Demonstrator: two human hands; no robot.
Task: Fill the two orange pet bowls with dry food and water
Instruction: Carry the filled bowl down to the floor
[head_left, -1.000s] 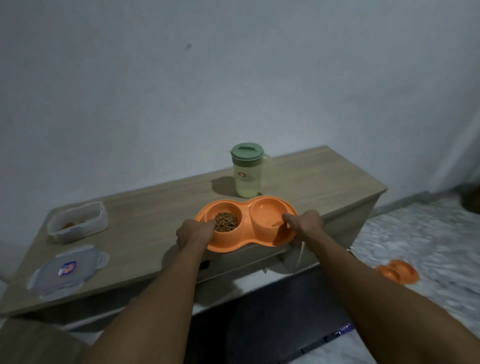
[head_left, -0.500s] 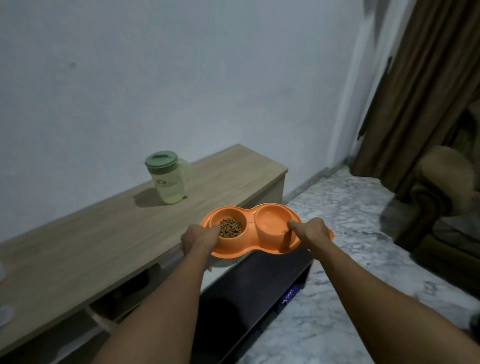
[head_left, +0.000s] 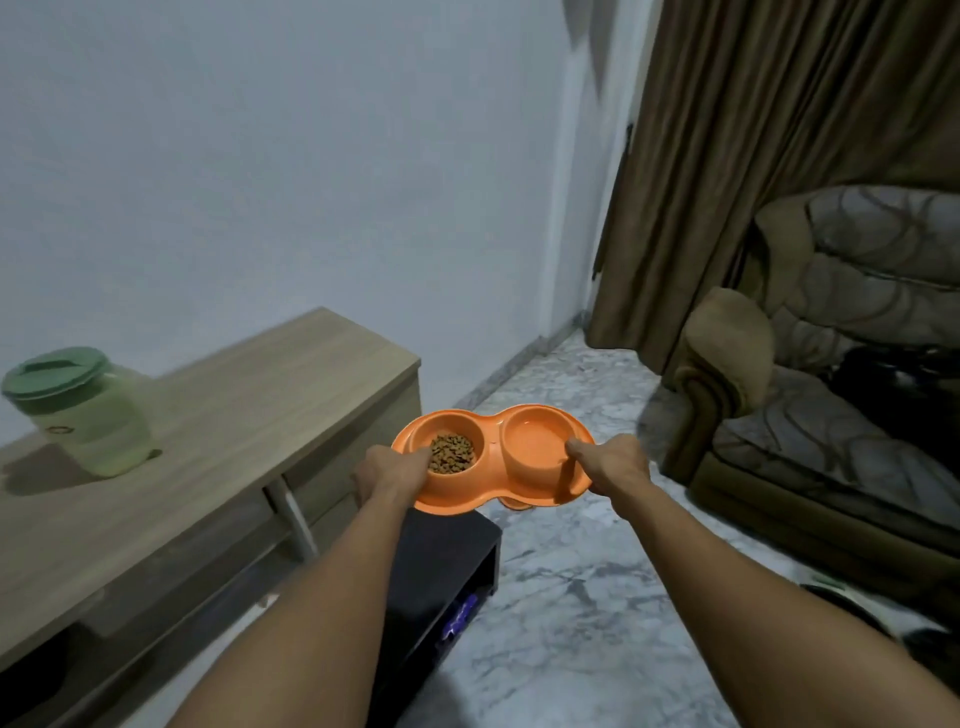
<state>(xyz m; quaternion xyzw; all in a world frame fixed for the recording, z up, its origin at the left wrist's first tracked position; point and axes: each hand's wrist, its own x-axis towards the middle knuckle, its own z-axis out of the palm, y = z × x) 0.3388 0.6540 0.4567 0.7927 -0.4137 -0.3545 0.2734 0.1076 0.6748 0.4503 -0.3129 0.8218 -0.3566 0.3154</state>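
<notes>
White wall, brown curtain (head_left: 753, 156) and a patterned armchair (head_left: 841, 415) now fill your view, with grey marble floor (head_left: 571, 597) below. A second ago you were facing the wooden cabinet (head_left: 234, 415) with the dish resting on top of it. Since then you have lifted the orange double bowl (head_left: 493, 440) clear and swung to your right, so the cabinet and the green-lidded jug (head_left: 83, 415) have slid to the left edge of the view. The bowl now hangs in the air past the cabinet's end, over the floor and roughly level. Your left hand (head_left: 387, 475) grips its left end, thumb reaching over the rim beside the dry food (head_left: 452, 453) in the left well. Your right hand (head_left: 613, 465) grips the right end, thumb hooked on the rim of the right well. That well looks glossy, but I cannot tell whether it holds water. I judge that filling this bowl is finished and you are carrying it to be set down, so keep it flat. The sliver of orange (head_left: 514, 503) just under its near rim is probably the second bowl on the floor, still to be dealt with
</notes>
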